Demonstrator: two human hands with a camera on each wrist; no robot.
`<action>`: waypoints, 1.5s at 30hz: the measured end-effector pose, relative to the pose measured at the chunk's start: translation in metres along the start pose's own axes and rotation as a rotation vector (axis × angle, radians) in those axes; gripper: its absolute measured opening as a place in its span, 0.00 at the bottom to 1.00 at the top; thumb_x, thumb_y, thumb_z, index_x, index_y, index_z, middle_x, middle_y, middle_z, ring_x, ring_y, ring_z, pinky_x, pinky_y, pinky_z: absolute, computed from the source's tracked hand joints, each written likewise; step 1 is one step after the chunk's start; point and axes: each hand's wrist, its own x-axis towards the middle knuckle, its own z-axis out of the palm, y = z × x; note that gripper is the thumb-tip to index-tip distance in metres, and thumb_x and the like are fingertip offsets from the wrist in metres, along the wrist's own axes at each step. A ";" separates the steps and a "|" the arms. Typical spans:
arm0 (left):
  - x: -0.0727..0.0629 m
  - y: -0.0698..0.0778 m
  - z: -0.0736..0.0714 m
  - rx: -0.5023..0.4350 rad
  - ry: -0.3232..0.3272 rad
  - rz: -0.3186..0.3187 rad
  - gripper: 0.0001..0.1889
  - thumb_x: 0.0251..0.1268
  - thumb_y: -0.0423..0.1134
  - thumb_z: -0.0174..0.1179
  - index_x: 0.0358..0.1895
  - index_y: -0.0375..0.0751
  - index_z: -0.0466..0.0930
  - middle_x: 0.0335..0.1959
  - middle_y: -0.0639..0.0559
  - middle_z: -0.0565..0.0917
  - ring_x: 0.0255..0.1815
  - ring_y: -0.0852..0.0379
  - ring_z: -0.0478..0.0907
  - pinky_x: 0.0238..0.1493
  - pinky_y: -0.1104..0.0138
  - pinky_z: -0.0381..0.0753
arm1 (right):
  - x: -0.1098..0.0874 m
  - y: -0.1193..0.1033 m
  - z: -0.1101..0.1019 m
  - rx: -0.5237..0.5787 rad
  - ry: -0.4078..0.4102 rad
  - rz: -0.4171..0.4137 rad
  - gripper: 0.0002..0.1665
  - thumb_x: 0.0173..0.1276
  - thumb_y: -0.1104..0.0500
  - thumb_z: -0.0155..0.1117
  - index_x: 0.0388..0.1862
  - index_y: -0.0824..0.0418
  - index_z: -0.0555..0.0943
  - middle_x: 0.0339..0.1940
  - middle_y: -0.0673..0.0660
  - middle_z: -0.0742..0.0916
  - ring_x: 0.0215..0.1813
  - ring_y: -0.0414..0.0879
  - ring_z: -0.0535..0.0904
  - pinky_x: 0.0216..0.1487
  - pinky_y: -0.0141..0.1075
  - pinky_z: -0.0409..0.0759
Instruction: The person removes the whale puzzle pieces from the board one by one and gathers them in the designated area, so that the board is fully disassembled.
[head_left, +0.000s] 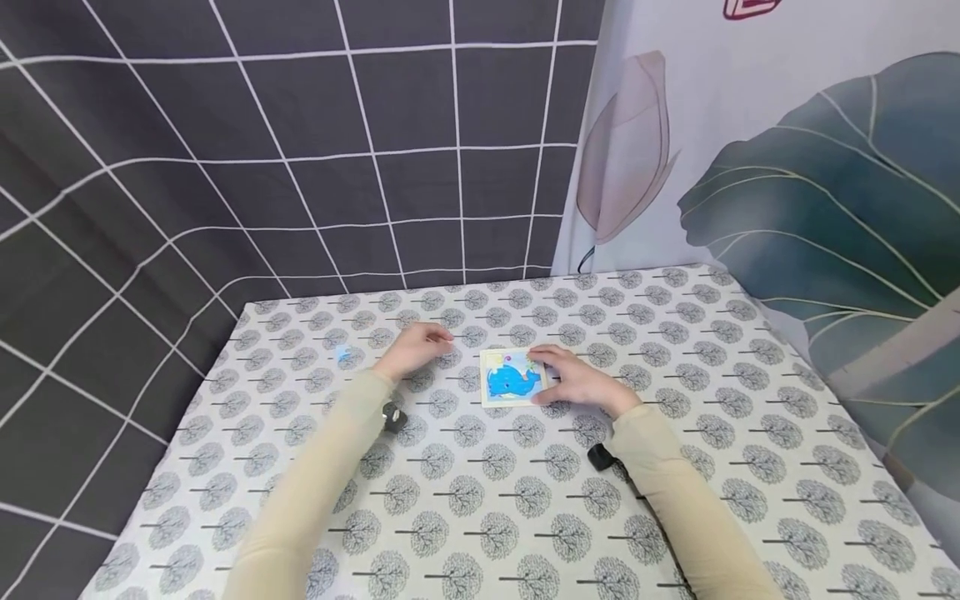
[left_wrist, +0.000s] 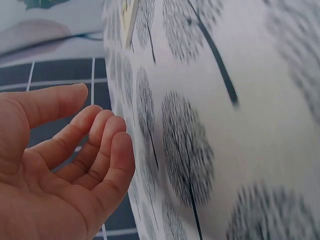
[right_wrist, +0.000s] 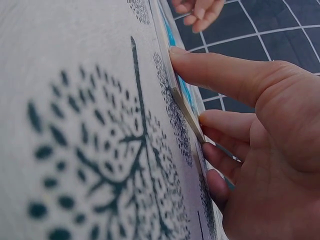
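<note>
A small flat picture puzzle (head_left: pixel 513 382) with a pale frame and a blue whale lies on the patterned cloth. A plain yellowish patch shows at its upper left. My right hand (head_left: pixel 577 382) grips its right side, the thumb at the lower corner and fingers at the upper one. In the right wrist view, the thumb (right_wrist: pixel 220 75) lies on the puzzle's edge (right_wrist: pixel 186 107). To the left of the puzzle, my left hand (head_left: pixel 415 347) hovers over the cloth, fingers loosely bent and holding nothing. Farther left lies a small light-blue piece (head_left: pixel 342 353), its shape unclear.
The table (head_left: pixel 465 467) is covered with a white cloth printed with grey trees. Behind and to the left hangs a dark grid-patterned curtain (head_left: pixel 405 108). A white curtain with plant prints (head_left: pixel 750 208) hangs along the right. Black wrist devices (head_left: pixel 393 417) are on both arms.
</note>
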 end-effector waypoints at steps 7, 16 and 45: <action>0.010 0.014 0.022 0.036 -0.080 0.048 0.17 0.66 0.38 0.64 0.55 0.34 0.82 0.46 0.46 0.84 0.44 0.52 0.80 0.49 0.61 0.80 | -0.005 0.003 0.001 0.027 0.004 -0.002 0.52 0.57 0.52 0.76 0.76 0.68 0.63 0.78 0.65 0.64 0.78 0.64 0.56 0.76 0.60 0.51; 0.018 0.032 0.045 0.097 -0.152 0.094 0.17 0.63 0.38 0.67 0.53 0.36 0.83 0.43 0.49 0.84 0.44 0.54 0.79 0.52 0.61 0.79 | -0.004 0.003 -0.001 0.044 0.002 -0.019 0.53 0.57 0.52 0.75 0.77 0.68 0.62 0.78 0.66 0.63 0.77 0.65 0.57 0.75 0.62 0.51; 0.029 0.042 0.069 0.191 -0.157 0.030 0.16 0.57 0.34 0.71 0.47 0.32 0.81 0.37 0.49 0.79 0.37 0.55 0.74 0.45 0.66 0.77 | 0.002 0.005 -0.001 0.037 -0.013 -0.009 0.52 0.57 0.52 0.76 0.77 0.67 0.63 0.78 0.64 0.64 0.78 0.63 0.55 0.77 0.60 0.50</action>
